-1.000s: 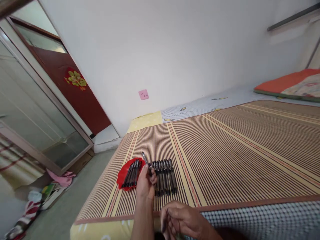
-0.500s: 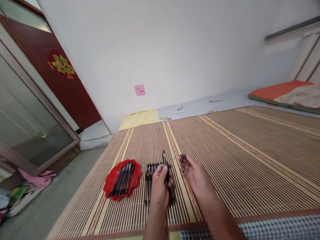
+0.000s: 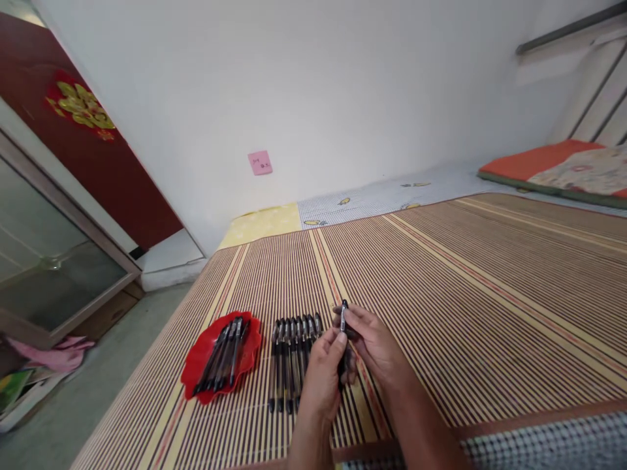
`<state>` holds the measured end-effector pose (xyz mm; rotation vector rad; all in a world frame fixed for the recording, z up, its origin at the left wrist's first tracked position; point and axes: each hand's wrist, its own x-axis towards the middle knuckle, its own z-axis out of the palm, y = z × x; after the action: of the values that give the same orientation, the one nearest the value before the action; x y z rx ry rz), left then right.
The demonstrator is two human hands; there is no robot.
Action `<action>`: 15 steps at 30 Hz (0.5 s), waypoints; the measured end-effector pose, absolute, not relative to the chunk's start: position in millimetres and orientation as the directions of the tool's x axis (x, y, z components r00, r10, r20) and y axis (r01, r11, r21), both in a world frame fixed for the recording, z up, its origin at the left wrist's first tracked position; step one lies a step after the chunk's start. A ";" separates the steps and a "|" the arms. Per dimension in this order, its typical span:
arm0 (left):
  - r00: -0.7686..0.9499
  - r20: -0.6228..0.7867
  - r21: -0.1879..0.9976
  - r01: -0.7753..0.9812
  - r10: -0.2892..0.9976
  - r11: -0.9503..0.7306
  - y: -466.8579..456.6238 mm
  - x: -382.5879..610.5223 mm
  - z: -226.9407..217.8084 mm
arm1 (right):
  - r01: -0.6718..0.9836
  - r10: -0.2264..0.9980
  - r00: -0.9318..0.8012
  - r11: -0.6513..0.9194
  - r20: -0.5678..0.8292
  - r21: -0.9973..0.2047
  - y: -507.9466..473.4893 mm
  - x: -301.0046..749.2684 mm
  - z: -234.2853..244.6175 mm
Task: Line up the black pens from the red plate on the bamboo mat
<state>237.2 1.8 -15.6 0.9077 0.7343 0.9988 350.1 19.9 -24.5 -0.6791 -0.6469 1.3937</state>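
Observation:
Between both hands stands a dark pen (image 3: pixel 343 316), its capped end pointing up and away from me. My left hand (image 3: pixel 324 365) pinches its lower part, and my right hand (image 3: pixel 368 336) has thumb and fingers closed on the upper part with the cap. Just left of my left hand, several similar pens (image 3: pixel 289 356) lie side by side in a row on the striped mat; my hand hides part of the row. Further left is a red wavy-edged plate (image 3: pixel 193 365) with several more pens (image 3: pixel 224 352) lying slantwise in it.
The striped mat (image 3: pixel 470 313) covers the bed up to the white wall (image 3: pixel 343 98), where a pink note (image 3: pixel 259 162) is stuck. An orange folded pad (image 3: pixel 533 162) lies at the far right. To the left are a glass-panelled door (image 3: pixel 53 254) and the floor (image 3: pixel 137 333).
My right hand has come in and closed on the upper part of the pen. My left hand has moved slightly right with the pen, showing more of the row. The view has shifted a little.

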 end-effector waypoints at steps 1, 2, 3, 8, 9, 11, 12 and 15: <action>0.374 -0.110 0.898 -0.360 0.921 0.253 1.6 236.6 -14.5 | -0.657 0.996 0.086 0.061 0.006 -0.751 21.2 350.8 -24.6; 0.387 -0.113 0.907 -0.335 0.915 0.254 1.3 235.8 -13.5 | -0.669 0.994 0.110 0.072 -0.003 -0.740 22.8 352.4 -24.6; 0.409 -0.118 0.918 -0.302 0.905 0.256 1.0 234.9 -12.6 | -0.690 0.989 0.149 0.093 -0.015 -0.718 24.5 355.1 -24.7; 0.409 -0.160 0.937 -0.223 0.898 0.269 1.5 234.5 -11.9 | -0.788 0.931 0.360 0.264 -0.067 -0.556 29.6 378.0 -25.7; 0.378 -0.154 0.940 -0.230 0.913 0.254 2.2 235.0 -12.4 | -0.781 0.928 0.368 0.272 -0.062 -0.562 29.1 381.0 -25.7; 0.305 -0.108 0.954 -0.236 0.946 0.185 3.9 235.6 -13.6 | -0.736 0.934 0.356 0.253 -0.041 -0.628 27.2 382.1 -24.6; 0.270 -0.071 0.964 -0.229 0.960 0.136 4.6 235.7 -14.0 | -0.701 0.944 0.330 0.225 -0.028 -0.677 26.2 380.3 -23.5; 0.168 0.069 0.987 -0.155 0.983 -0.043 5.4 234.8 -14.4 | -0.558 0.979 0.203 0.134 0.022 -0.819 24.0 370.1 -19.6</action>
<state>234.8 5.4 -14.4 1.2149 0.9446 1.1880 370.1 24.0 -19.6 -0.7871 -0.6688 1.2429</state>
